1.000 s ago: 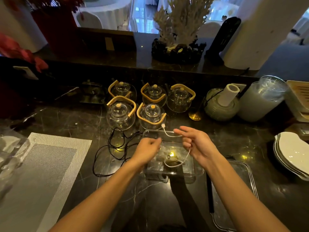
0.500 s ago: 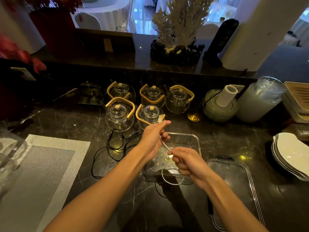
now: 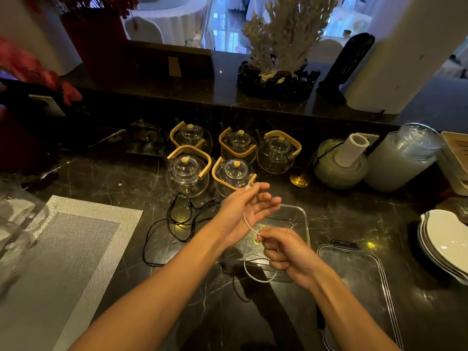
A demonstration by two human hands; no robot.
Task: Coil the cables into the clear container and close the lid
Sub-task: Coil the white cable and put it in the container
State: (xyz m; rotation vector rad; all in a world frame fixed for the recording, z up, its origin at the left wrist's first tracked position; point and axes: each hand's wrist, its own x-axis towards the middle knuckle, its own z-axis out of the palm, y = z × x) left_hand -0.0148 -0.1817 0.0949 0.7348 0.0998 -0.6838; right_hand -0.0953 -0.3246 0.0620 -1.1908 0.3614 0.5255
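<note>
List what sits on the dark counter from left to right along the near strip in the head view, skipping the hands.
Grey woven placemat → tangled black cable → clear rectangular container → clear flat lid with a black latch → stack of white plates.

One camera only, worn on the person's head, looking forward and steeply down over both forearms at the dark marble surface [image 3: 342,219]. It sits close: the forearms enter from the bottom edge and the hands fill the centre. The wide lens bends the edges of the picture. The view reaches past the surface's far edge to a raised ledge [image 3: 177,87] and a room with white-clothed tables [image 3: 167,24] behind it.
</note>
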